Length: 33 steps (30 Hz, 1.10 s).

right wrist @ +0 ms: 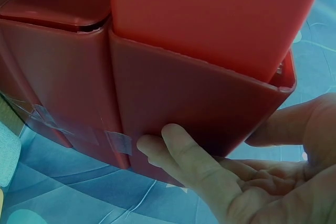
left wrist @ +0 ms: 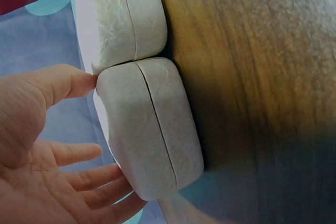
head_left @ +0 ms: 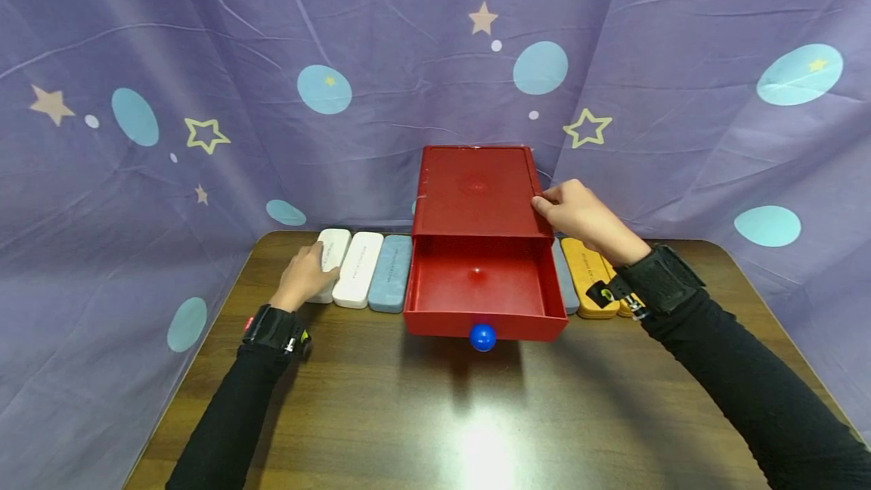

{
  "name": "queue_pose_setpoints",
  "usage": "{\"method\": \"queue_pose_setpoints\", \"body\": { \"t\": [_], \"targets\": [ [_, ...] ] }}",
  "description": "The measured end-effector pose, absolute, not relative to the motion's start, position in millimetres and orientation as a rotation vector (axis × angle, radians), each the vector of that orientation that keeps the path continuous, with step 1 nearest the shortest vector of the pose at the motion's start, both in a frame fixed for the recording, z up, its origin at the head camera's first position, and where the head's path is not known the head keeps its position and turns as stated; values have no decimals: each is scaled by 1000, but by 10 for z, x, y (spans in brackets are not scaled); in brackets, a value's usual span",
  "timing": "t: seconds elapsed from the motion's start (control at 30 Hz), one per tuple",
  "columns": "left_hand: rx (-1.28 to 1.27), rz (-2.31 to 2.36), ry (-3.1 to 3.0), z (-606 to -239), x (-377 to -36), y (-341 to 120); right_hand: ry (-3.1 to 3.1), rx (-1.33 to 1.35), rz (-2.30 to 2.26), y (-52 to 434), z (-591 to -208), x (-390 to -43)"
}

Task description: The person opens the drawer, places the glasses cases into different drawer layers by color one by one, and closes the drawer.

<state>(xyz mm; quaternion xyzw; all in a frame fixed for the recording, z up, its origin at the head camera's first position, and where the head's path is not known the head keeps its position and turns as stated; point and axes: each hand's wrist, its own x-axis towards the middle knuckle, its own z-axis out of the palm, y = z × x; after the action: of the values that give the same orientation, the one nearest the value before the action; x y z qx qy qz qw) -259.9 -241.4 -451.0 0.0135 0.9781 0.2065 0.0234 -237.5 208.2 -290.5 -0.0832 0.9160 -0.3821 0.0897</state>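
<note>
My left hand (head_left: 304, 277) is at the leftmost white case (head_left: 333, 252) of the row at the back of the table. In the left wrist view the thumb (left wrist: 79, 81) touches the corner where this case meets the other white case (left wrist: 123, 14); the outer fingers reach the opposite edge. A red drawer box (head_left: 474, 191) stands mid-row, its upper drawer (head_left: 469, 289) pulled out, with no contents visible and a blue ball knob (head_left: 482, 337). My right hand (head_left: 581, 214) grips the box's upper right edge, fingertips (right wrist: 176, 132) on the side wall.
A blue-grey case (head_left: 391, 274) lies left of the box. To its right are another blue-grey case (head_left: 565, 278), a yellow case (head_left: 587, 278) and a second yellow one, partly covered by the right wrist. A patterned purple cloth (head_left: 381, 13) hangs behind the wooden table (head_left: 354, 399).
</note>
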Motion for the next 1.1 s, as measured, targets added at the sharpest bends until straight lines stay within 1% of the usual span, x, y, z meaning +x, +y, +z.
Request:
{"method": "queue_pose_setpoints", "body": {
  "t": [0.23,0.7,0.9,1.1],
  "targets": [
    [-1,668,3040,-4533,-2588,-2428,2711,-246,-1148,2076,-2912,-2373],
    [-185,626,3028,-4510,-2599,-2402,2717,-243,-1151,2066,-2911,-2367],
    [-207,577,2984,-4508,-2620,-2418,2716,-245,-1145,2070,-2903,-2361],
    [-177,543,2982,-4501,-2659,-2427,2716,-238,-1143,2070,-2904,-2360]
  ]
}}
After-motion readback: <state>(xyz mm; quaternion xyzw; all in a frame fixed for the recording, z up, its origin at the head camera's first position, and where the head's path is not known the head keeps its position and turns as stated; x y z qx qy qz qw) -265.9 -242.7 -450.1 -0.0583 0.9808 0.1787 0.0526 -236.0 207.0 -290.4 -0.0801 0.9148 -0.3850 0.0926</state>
